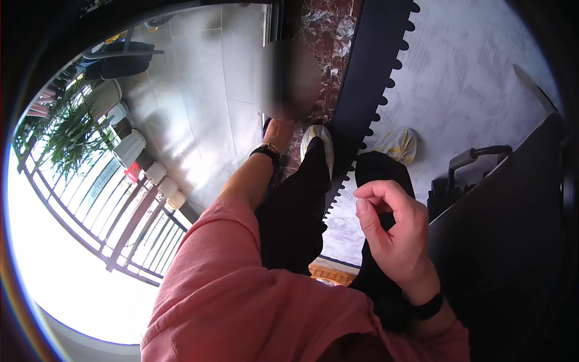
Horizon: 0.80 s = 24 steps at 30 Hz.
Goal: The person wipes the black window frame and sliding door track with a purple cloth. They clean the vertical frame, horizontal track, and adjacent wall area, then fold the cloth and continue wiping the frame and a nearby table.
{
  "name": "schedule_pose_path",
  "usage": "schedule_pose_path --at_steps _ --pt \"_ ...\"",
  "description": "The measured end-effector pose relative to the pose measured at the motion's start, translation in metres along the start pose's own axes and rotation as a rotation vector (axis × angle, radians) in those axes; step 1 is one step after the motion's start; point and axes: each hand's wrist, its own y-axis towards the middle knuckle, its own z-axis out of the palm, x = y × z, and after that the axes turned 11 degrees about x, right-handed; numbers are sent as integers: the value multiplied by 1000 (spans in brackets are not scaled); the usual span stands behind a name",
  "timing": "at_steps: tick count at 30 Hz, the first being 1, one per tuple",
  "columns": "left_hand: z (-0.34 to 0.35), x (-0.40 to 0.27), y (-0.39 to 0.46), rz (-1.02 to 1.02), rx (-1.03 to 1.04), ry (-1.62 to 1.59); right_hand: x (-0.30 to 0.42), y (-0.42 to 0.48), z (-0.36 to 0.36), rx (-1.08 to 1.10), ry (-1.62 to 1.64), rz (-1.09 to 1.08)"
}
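My left hand reaches forward beside the dark frame of a glass door; a blurred patch hides what lies at its fingertips. My right hand is raised over my right leg, its fingers curled with thumb and index finger near each other, and nothing shows between them. Below lies a strip of red and white marbled stone, with a black strip with a scalloped edge along it. My feet are in patterned covers, one shoe by the stone, the other on the pale floor.
At the left, potted plants and several pots stand along a balcony railing. A dark chair is at upper left. On the right are a black object with a handle and a large dark surface. A wicker basket sits behind my legs.
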Motion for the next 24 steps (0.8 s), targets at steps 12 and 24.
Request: schedule_pose_path --at_steps 12,24 --pt "-12 21 5 48 37 227 -30 -36 34 33 67 171" --pt "-184 122 67 -154 18 256 -48 -48 37 -45 174 88"
